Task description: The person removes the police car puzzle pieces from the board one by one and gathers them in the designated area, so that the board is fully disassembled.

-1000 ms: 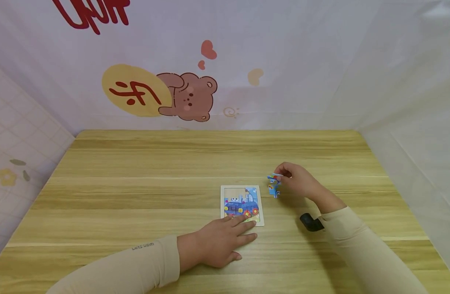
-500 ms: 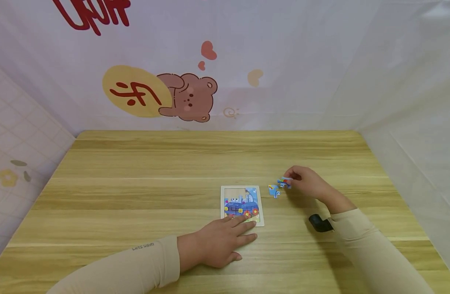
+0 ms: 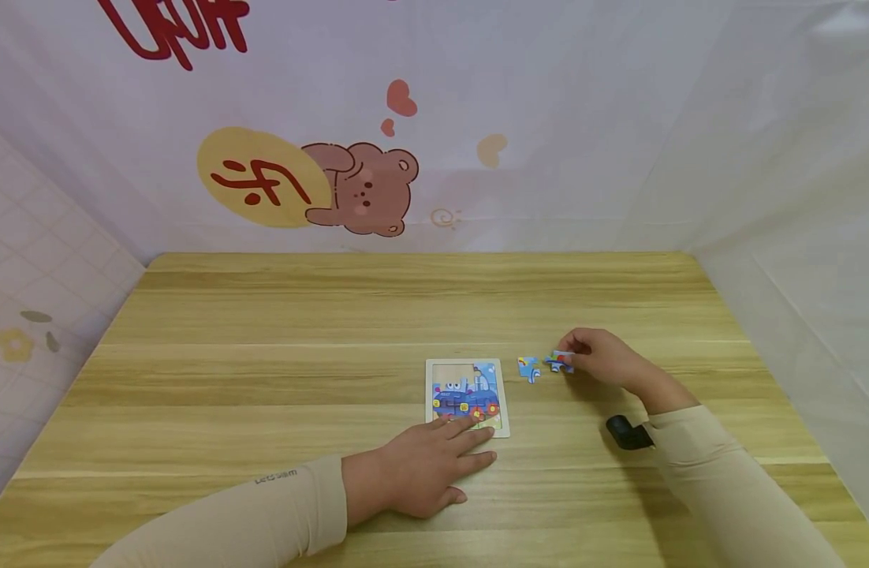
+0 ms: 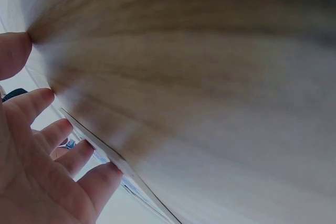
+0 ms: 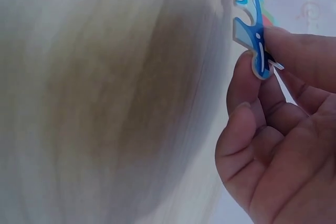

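Observation:
My right hand (image 3: pixel 605 359) pinches a blue jigsaw piece (image 5: pixel 257 40) between thumb and fingers, to the right of the puzzle frame. In the head view that piece shows some red and green. Just left of it a second jigsaw piece (image 3: pixel 528 368), light blue with a striped corner, lies on the table. My left hand (image 3: pixel 430 465) rests with spread, straight fingers on the near edge of the jigsaw puzzle (image 3: pixel 466 402), hiding part of its bottom row. A blue vehicle with eyes fills most of the puzzle's pale frame (image 3: pixel 505 402); bare backing (image 3: pixel 452 371) shows at its upper left.
The wooden table (image 3: pixel 300 315) runs back to a white curtain (image 3: pixel 583 118) printed with a bear. Pale curtains also flank the table at left and right. A black device (image 3: pixel 626 432) sits at my right wrist, just above the tabletop in view.
My right hand has drawn the pinched jigsaw piece to the right and slightly nearer, away from the second piece, which it overlapped before. My left hand has stayed still on the puzzle.

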`<state>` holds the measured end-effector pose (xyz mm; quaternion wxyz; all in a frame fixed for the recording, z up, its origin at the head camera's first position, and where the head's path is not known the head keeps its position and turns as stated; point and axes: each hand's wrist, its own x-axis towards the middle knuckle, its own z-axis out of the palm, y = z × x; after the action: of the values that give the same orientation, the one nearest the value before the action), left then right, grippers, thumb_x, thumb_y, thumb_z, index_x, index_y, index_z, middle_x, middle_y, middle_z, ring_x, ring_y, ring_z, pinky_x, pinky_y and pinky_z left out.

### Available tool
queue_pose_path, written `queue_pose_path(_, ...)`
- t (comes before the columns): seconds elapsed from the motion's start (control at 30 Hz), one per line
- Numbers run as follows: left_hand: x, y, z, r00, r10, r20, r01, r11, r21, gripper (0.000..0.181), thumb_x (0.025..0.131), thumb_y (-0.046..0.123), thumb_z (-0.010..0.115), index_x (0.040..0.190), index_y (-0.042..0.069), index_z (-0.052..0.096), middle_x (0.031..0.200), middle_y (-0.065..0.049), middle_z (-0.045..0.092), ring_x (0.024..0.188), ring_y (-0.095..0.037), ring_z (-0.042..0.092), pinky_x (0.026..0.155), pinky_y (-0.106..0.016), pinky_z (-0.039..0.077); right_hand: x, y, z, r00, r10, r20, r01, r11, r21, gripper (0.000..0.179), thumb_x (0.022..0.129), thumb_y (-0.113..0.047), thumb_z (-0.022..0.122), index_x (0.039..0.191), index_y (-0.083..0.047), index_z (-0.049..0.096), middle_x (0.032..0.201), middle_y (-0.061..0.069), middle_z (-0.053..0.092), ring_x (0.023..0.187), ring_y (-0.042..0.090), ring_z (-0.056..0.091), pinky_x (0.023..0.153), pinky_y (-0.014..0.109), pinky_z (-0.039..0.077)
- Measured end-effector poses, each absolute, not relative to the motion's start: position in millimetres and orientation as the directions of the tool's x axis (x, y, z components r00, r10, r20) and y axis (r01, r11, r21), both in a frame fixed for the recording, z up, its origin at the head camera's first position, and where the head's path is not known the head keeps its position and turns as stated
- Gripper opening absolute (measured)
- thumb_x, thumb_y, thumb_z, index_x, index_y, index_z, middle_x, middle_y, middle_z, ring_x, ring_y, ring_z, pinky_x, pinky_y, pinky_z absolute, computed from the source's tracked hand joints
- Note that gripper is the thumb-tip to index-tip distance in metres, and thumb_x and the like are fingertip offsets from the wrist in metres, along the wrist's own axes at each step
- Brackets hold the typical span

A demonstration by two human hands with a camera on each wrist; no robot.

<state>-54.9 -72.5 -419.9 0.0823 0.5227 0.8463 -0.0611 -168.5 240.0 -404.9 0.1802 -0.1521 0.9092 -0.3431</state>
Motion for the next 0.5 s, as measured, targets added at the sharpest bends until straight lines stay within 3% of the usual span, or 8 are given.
queue_pose_path(0.5,-54.8,-72.7,-419.7,-0.433,0.879,-0.198,0.900,0.435,-0.040,0.058,0.097,0.050,0.046,0.150,0.027,0.037,0.157,0.000,0.029,0.144,-0.022,0.027,0.111,-0.034,0.032,-169.7,245.0,-405.4,-0.851,-0.452,-0.268,-0.145,0.692,-0.707,0.012,0.089,0.001,0.061,0.100,0.005,0.061,0.092,0.010,0.063,0.081,0.017,0.051,0.070,0.029,0.044)
